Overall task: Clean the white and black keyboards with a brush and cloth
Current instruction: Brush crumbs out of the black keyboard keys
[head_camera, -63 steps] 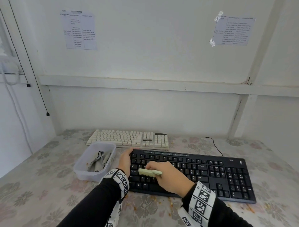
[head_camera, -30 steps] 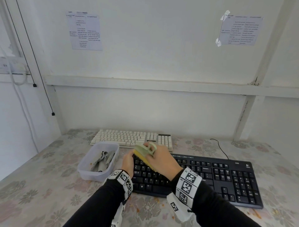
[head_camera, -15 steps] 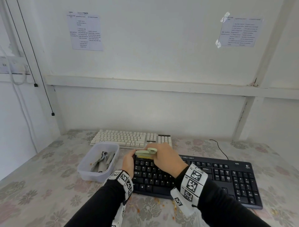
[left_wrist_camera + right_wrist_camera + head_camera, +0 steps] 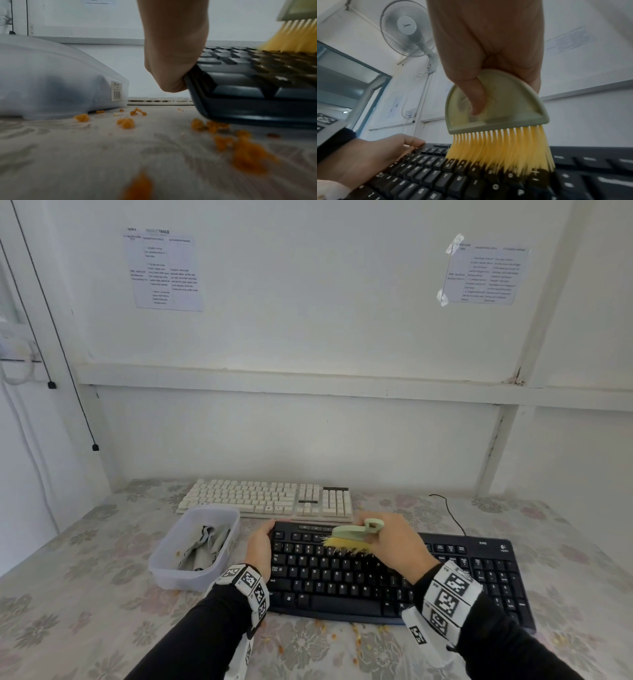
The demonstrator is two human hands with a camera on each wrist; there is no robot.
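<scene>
A black keyboard [image 4: 479,573] lies in front of me on the flowered table, with a white keyboard [image 4: 267,499] behind it. My right hand [image 4: 394,546] grips a pale green brush [image 4: 352,532] [image 4: 496,105], thumb across its flat body. Its yellow bristles [image 4: 501,150] touch the number row of the black keyboard [image 4: 436,175]. My left hand [image 4: 260,546] [image 4: 171,54] holds the keyboard's left edge [image 4: 240,108], fingers over the top corner. A grey cloth [image 4: 202,549] lies in the clear tub.
A clear plastic tub [image 4: 164,573] [image 4: 51,75] stands left of the black keyboard. Orange crumbs [image 4: 342,635] [image 4: 126,121] are scattered on the table in front of and beside the keyboard. A black cable [image 4: 452,511] runs back to the wall.
The brush was lifted off the keys toward the keyboard's top left, then came back down on the upper rows. It has since slid a little right. My left hand has stayed at the left edge.
</scene>
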